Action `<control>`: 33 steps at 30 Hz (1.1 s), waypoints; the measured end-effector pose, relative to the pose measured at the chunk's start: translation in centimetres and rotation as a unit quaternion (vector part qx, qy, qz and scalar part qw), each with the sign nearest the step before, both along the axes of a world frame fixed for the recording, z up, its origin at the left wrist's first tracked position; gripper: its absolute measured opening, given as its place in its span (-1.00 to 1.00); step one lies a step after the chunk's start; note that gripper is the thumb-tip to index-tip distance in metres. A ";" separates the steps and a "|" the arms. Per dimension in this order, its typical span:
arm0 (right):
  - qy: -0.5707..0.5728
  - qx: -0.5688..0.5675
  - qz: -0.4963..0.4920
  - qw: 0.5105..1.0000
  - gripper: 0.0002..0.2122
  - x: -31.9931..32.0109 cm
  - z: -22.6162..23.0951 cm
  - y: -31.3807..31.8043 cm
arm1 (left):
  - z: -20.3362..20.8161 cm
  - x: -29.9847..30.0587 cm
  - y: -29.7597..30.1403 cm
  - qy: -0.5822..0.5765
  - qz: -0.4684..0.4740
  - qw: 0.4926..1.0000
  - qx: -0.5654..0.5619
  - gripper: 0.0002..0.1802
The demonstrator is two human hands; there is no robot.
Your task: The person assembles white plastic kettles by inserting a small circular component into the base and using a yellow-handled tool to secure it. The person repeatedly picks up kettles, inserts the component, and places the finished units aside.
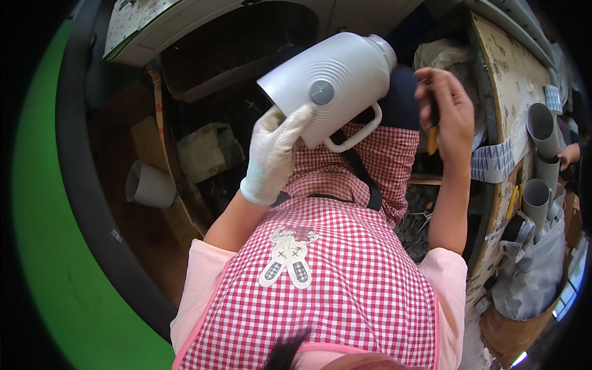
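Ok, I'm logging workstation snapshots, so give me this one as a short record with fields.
Left hand: white-gloved, gripping the jug body near its wide end
Jug body: pale grey, tilted, neck toward upper right, handle toward the wearer
Jug side: round dark-grey disc amid concentric ridges
Right hand: bare, apart from the jug body, holding a small orange-ended tool; exact kind unclear
Clothing: red-and-white checked apron, rabbit patch
Right side: wooden bench, grey cylinders
Far right: another person's hand

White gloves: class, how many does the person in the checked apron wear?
1: the white glove on the left hand, which holds the pale grey jug; the right hand is bare.
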State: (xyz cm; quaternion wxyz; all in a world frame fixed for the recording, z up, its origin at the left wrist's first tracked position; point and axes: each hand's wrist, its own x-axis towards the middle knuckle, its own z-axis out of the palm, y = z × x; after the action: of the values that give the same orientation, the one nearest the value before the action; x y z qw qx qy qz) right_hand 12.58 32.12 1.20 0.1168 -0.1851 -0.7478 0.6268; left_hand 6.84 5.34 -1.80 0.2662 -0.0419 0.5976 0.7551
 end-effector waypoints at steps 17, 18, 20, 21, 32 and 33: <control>0.041 0.379 0.177 0.907 -0.54 1.5 -2.1 -7.2 | 0.1 0.5 2.0 -0.036 -0.069 0.997 0.001 -0.50; 0.036 0.407 0.176 0.895 -0.52 1.5 -2.0 -7.3 | 0.2 0.6 2.1 -0.026 -0.070 0.997 0.007 -0.50; 0.009 0.449 0.183 0.874 -0.47 1.6 -1.6 -7.6 | 0.3 0.8 2.3 -0.041 -0.065 0.997 0.011 -0.52; 0.001 0.470 0.182 0.864 -0.47 1.7 -1.4 -7.7 | 0.3 0.9 2.5 -0.033 -0.061 0.997 0.019 -0.53; -0.060 0.551 0.174 0.814 -0.61 0.4 -1.0 -8.2 | -1.4 1.3 4.8 0.063 -0.104 0.987 -0.109 -0.64; -0.012 0.507 0.163 0.846 -0.65 0.2 -1.1 -7.5 | -1.4 1.2 4.6 0.046 -0.084 0.992 -0.084 -0.65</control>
State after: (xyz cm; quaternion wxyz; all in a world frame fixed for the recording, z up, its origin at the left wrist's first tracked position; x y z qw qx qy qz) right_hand 12.81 24.63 0.15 0.0822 0.0169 -0.9821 0.1685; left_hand 8.01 9.89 -3.23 0.2964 0.0209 0.6721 0.6782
